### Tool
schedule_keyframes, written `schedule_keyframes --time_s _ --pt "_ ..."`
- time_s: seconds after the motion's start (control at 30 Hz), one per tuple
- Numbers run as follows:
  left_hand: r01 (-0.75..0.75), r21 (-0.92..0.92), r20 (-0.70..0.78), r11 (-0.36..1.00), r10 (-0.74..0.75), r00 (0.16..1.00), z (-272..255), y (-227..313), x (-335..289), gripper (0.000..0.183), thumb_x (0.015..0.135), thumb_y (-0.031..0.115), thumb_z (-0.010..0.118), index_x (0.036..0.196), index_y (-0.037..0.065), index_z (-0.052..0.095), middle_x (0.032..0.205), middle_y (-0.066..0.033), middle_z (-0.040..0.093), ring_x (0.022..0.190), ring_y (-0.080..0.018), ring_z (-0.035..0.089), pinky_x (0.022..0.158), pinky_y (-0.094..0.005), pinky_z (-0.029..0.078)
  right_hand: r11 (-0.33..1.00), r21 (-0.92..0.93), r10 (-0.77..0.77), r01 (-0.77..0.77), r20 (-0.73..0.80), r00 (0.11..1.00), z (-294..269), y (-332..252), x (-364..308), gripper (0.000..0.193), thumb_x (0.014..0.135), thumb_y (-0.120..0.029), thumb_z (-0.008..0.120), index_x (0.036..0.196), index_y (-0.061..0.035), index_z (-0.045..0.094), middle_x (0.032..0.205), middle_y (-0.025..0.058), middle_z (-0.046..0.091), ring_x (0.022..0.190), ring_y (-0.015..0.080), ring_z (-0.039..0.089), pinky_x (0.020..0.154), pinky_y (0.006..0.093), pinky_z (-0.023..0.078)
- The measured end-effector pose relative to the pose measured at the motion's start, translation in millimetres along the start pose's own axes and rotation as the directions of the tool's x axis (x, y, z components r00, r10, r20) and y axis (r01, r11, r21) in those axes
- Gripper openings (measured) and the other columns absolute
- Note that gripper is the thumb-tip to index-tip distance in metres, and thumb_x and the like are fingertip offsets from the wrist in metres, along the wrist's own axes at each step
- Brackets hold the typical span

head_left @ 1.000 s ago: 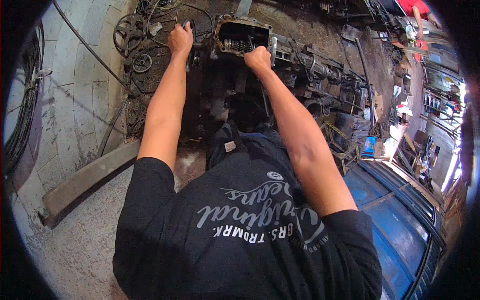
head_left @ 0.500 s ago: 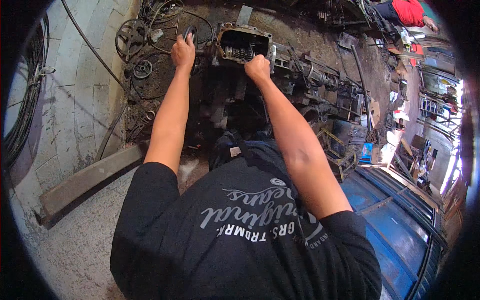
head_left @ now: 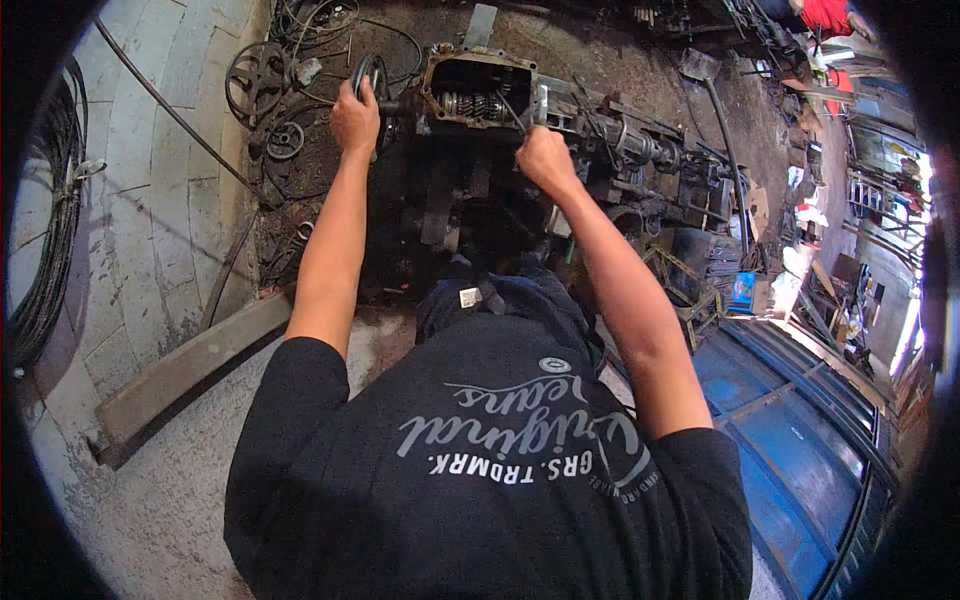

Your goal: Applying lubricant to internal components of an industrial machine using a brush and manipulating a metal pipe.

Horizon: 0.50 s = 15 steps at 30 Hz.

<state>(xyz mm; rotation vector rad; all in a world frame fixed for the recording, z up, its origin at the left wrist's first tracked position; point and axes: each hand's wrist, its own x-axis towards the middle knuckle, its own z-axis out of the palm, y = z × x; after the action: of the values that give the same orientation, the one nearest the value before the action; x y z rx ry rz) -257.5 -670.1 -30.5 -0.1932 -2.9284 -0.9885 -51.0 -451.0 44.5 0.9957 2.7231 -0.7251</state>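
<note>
In front of me is an open metal gear housing [head_left: 428, 100] with a rectangular rim. Inside it lies a shaft with toothed gears [head_left: 474, 106]. To the left of the housing, my left hand [head_left: 356, 120] is closed round the rim of a dark handwheel [head_left: 371, 72], which stands on edge. My right hand [head_left: 546, 158] is closed on a thin metal rod [head_left: 512, 113] near the housing's front right corner. The rod slants up and left into the opening, its tip near the gears. The grip hides the rod's other end.
A spoked wheel [head_left: 256, 82] and a smaller pulley [head_left: 285, 140] lie among cables by the left wall. More machine parts [head_left: 640, 145] extend right of the housing. A blue metal panel [head_left: 800, 440] is at lower right. A person in red [head_left: 828, 14] is far right.
My right hand has drawn back from the housing, toward me and slightly right, exposing more of the rod. My left hand stays on the handwheel. The view has shifted slightly.
</note>
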Motion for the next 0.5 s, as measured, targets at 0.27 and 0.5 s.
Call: schedule_keyframes --time_s 0.27,0.5 --pt "0.016 0.033 -0.011 0.999 -0.016 1.000 4.6 -6.0 4.7 0.050 0.097 0.045 0.049 0.114 -0.001 0.060 0.100 -0.0222 0.066 0.092 -0.0418 0.063 0.077 -0.0528 0.050 0.867 -0.443 -0.114 0.229 0.270 0.956 -83.8 -3.8 32.5 0.027 0.086 -0.016 0.051 0.100 -0.0025 0.069 0.104 0.0249 0.067 0.098 0.0415 0.066 0.083 0.0494 0.054" --pt "0.021 0.045 -0.035 0.999 -0.020 0.999 8.3 -4.7 6.4 0.050 0.097 0.049 0.048 0.106 0.001 0.061 0.101 -0.0213 0.066 0.093 -0.0421 0.062 0.076 -0.0535 0.049 0.801 -0.530 -0.104 0.277 0.333 0.937 -78.9 -16.8 61.0 0.032 0.085 -0.018 0.051 0.108 -0.0046 0.068 0.112 0.0204 0.067 0.105 0.0387 0.065 0.088 0.0481 0.053"
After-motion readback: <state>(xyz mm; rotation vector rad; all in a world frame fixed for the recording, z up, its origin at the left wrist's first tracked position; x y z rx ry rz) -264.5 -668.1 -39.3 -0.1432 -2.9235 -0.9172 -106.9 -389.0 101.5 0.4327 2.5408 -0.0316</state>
